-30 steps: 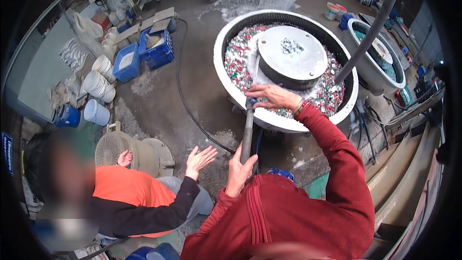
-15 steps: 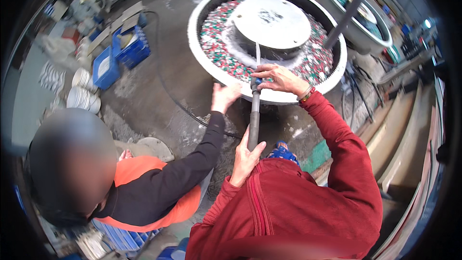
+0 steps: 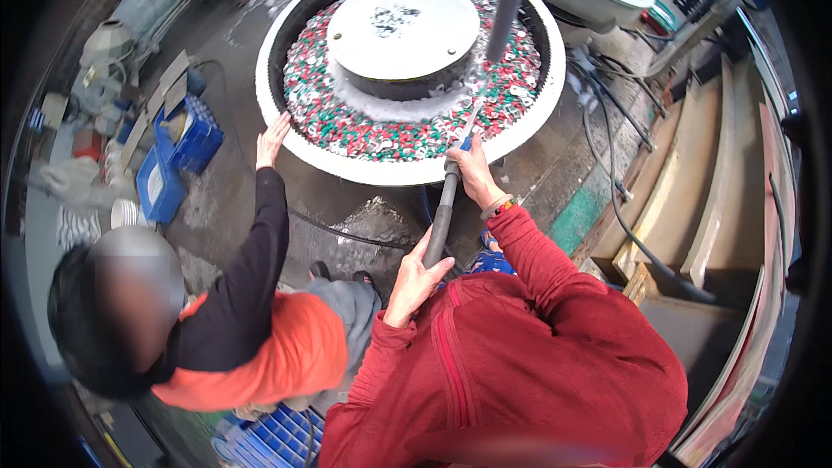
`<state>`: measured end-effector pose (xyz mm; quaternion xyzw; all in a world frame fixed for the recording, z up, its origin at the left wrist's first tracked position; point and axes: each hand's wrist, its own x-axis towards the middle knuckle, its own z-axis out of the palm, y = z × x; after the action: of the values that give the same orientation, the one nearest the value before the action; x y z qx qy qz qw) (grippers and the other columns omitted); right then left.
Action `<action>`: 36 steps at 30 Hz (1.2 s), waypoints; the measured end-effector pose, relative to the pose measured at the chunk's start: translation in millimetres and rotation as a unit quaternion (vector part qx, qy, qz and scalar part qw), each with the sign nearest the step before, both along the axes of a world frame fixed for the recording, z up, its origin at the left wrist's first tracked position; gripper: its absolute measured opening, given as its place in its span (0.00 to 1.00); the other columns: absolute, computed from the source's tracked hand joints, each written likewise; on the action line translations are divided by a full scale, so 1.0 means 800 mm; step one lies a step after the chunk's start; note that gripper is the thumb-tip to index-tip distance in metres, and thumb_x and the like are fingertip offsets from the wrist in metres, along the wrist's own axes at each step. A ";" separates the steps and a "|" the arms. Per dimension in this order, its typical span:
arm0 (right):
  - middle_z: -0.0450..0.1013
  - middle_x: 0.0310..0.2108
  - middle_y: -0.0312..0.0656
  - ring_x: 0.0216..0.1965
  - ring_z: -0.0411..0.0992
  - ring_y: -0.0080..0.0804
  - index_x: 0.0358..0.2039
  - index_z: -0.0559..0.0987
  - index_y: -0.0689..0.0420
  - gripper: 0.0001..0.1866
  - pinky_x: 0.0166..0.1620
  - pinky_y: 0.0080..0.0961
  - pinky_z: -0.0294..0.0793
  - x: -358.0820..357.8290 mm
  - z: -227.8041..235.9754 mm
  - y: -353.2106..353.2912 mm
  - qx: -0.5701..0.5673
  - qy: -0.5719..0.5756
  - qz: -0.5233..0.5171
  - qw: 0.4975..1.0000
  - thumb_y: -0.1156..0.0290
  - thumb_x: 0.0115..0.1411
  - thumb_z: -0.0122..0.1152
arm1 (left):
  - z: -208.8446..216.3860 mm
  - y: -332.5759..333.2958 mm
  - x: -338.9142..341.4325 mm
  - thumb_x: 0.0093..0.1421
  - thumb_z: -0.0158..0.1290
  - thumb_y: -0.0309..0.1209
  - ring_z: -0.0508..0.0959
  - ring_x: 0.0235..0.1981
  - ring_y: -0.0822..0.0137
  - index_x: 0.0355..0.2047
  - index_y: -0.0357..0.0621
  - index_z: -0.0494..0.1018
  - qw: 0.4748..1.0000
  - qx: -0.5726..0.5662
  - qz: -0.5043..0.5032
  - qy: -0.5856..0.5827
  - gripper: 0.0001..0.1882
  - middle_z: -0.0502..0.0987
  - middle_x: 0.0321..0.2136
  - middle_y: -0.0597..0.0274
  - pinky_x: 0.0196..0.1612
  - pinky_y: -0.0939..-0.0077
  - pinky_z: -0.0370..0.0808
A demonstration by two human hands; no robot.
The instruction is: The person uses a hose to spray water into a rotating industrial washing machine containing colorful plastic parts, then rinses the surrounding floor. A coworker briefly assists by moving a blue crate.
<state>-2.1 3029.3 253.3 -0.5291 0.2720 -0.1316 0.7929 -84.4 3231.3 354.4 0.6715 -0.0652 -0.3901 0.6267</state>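
My right hand [image 3: 477,175] is closed around the upper part of a grey, pipe-like wand [image 3: 443,212], by its blue fitting [image 3: 466,144]. My left hand [image 3: 413,288] grips the wand's lower end, close to my body. Its thin pale tip [image 3: 474,115] reaches over the near rim of a large round white tub [image 3: 520,140]. Inside lie many small red, green and white pieces [image 3: 381,137] in a ring. A round white cover [image 3: 403,26] stands at the tub's centre, with whitish foam or water around its base.
At my left, a co-worker's hand [image 3: 272,140] is at the tub's rim. A grey post [image 3: 510,4] stands over the tub's right side. Blue crates [image 3: 161,184] sit far left. Hoses [image 3: 598,113] and wooden troughs [image 3: 663,199] lie right; a second tub [image 3: 598,4] stands behind.
My view has shifted, so the tub sits further left. My right hand has gone from fingers at the blue fitting to a grip around the wand. The co-worker's hand has moved away leftward.
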 end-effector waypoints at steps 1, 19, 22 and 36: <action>0.62 0.33 0.39 0.31 0.63 0.26 0.60 0.38 0.63 0.45 0.33 0.23 0.65 0.011 -0.002 0.003 0.011 -0.022 0.027 0.999 0.74 0.48 0.55 | -0.001 0.000 -0.001 0.52 0.53 0.24 0.57 0.09 0.83 0.60 0.47 0.54 1.000 0.011 0.022 0.019 0.34 0.60 0.11 0.77 0.12 0.85 0.52; 0.60 0.49 0.50 0.45 0.63 0.34 0.61 0.41 0.63 0.47 0.47 0.25 0.63 0.142 -0.013 0.118 -0.115 0.027 0.135 0.984 0.65 0.47 0.57 | -0.003 0.038 0.010 0.60 0.48 0.42 0.53 0.08 0.85 0.60 0.47 0.51 0.962 -0.133 0.235 0.047 0.31 0.54 0.10 0.78 0.11 0.87 0.50; 0.64 0.40 0.46 0.36 0.65 0.29 0.61 0.42 0.63 0.46 0.40 0.23 0.66 0.151 -0.010 0.133 -0.050 0.013 0.144 0.988 0.65 0.48 0.58 | -0.002 0.051 0.017 0.59 0.50 0.39 0.54 0.08 0.84 0.60 0.46 0.51 0.956 -0.151 0.249 0.041 0.32 0.56 0.10 0.78 0.11 0.87 0.51; 0.65 0.27 0.36 0.27 0.64 0.22 0.45 0.63 0.60 0.20 0.28 0.20 0.66 0.148 0.038 0.190 0.076 -0.116 0.146 0.980 0.70 0.52 0.54 | 0.016 0.106 0.028 0.55 0.54 0.31 0.59 0.15 0.85 0.57 0.35 0.55 0.960 -0.042 0.243 -0.131 0.32 0.69 0.22 0.70 0.15 0.90 0.57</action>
<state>116.2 3181.5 283.4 -0.4823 0.1072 -0.0541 0.8678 -61.6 3316.3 367.1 0.6852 0.0021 -0.1321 0.7163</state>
